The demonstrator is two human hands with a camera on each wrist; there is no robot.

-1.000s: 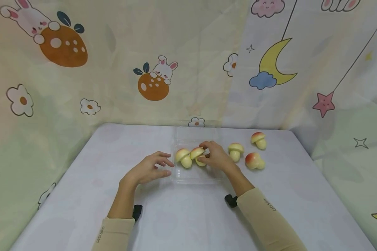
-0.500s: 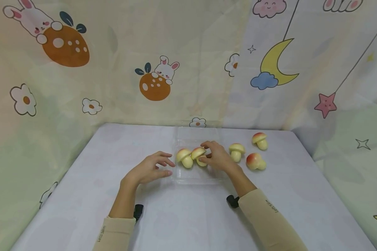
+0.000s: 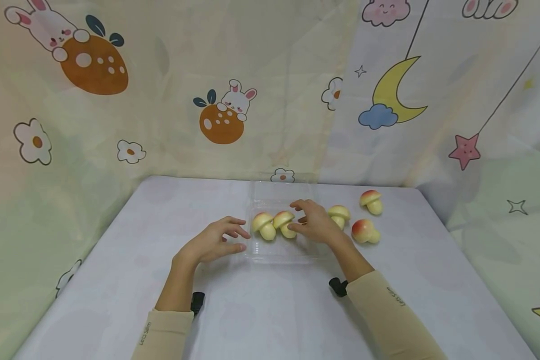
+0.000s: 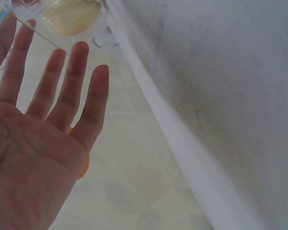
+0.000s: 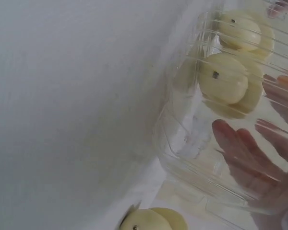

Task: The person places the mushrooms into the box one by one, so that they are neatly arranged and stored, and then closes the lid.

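Note:
A clear plastic box (image 3: 272, 253) with its lid raised at the back stands mid-table. Inside it lie two toy mushrooms side by side, a left mushroom (image 3: 264, 226) and a right mushroom (image 3: 284, 224), yellow with reddish caps. My right hand (image 3: 317, 223) hovers over the box's right part, fingers loosely bent and apart from the right mushroom. In the right wrist view that hand (image 5: 257, 163) shows through the clear plastic, holding nothing. My left hand (image 3: 216, 241) is beside the box's left wall, fingers extended; whether it touches the wall I cannot tell.
Right of the box, a partly covered mushroom (image 3: 339, 212), a far mushroom (image 3: 371, 202) and a near mushroom (image 3: 365, 231) lie on the white-covered table (image 3: 252, 310). A patterned curtain (image 3: 162, 100) hangs behind the table.
My right hand has let go of the right mushroom in the box and drawn back slightly to the right, partly covering a mushroom on the table. The left hand stays put.

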